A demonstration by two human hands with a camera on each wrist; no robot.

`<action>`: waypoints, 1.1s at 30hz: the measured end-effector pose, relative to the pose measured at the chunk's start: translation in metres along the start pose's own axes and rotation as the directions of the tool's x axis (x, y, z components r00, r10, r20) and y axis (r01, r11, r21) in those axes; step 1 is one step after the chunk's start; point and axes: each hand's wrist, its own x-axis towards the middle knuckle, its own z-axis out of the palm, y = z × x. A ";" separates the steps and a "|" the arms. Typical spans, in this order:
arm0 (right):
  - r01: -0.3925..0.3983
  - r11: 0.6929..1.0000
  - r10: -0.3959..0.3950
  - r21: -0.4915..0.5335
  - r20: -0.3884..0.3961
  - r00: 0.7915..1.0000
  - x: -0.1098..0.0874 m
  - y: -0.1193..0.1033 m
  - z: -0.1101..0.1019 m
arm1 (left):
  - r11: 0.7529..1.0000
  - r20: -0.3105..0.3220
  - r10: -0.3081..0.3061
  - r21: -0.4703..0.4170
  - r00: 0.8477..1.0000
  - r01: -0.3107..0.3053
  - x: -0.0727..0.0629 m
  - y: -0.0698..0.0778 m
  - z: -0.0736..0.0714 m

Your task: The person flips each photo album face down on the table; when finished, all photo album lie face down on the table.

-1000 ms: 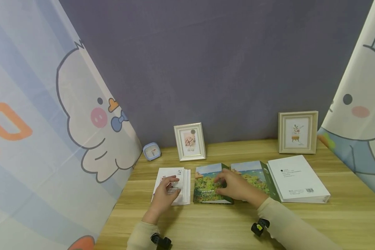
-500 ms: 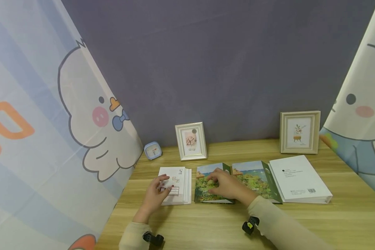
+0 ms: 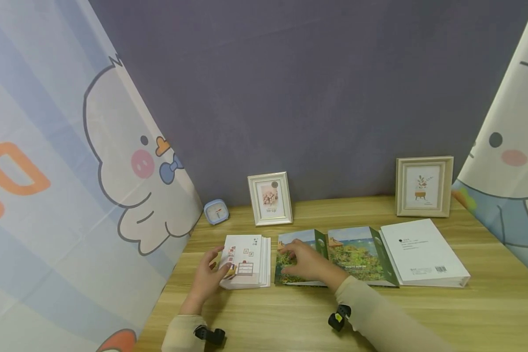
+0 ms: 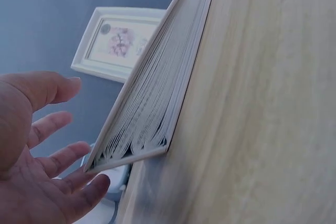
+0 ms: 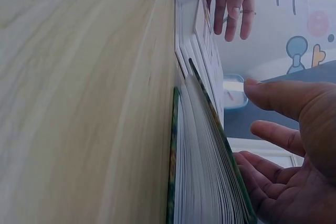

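Observation:
My left hand point(image 3: 206, 279) is at the left edge of a small white album point(image 3: 251, 252) with a room drawing on its cover. In the left wrist view its fingers spread loosely by the spine of this album point(image 4: 152, 87); whether they touch it is hard to tell. My right hand point(image 3: 305, 264) hovers over a green photo album point(image 3: 300, 236) with a painted seaside cover. In the right wrist view its relaxed fingers lie beside the upper cover of that album point(image 5: 215, 166), thumb apart, with nothing pinched.
Right of it lie a second green photo album point(image 3: 352, 247) and a larger white album point(image 3: 422, 252). Behind stand a small picture frame point(image 3: 252, 200), a larger frame point(image 3: 400, 188) and a blue clock point(image 3: 216, 212). Printed curtains point(image 3: 61, 205) flank the wooden table point(image 3: 264, 322).
My left hand has moved left, from above the small white album to its left edge, uncovering the drawing. My right hand has slid left over the green photo album. The albums have stayed put.

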 end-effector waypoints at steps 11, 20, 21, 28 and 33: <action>-0.026 1.000 0.025 0.013 0.022 0.999 0.008 -0.007 0.014 | 0.992 0.036 -0.105 -0.065 0.994 0.107 0.000 -0.011 -0.009; -0.044 0.999 0.043 0.021 0.030 0.999 0.015 -0.011 0.023 | 0.981 0.046 -0.151 -0.116 0.987 0.156 -0.002 -0.017 -0.010; -0.046 0.999 0.045 0.021 0.032 0.998 0.016 -0.011 0.023 | 0.980 0.044 -0.159 -0.115 0.986 0.163 -0.003 -0.018 -0.010; -0.040 0.999 0.039 0.013 0.047 0.998 0.019 -0.016 0.029 | 0.977 0.050 -0.177 -0.113 0.983 0.182 -0.006 -0.021 -0.010; -0.042 0.998 0.039 0.049 0.065 0.997 0.021 -0.018 0.032 | 0.973 0.053 -0.185 -0.133 0.981 0.191 -0.006 -0.025 -0.007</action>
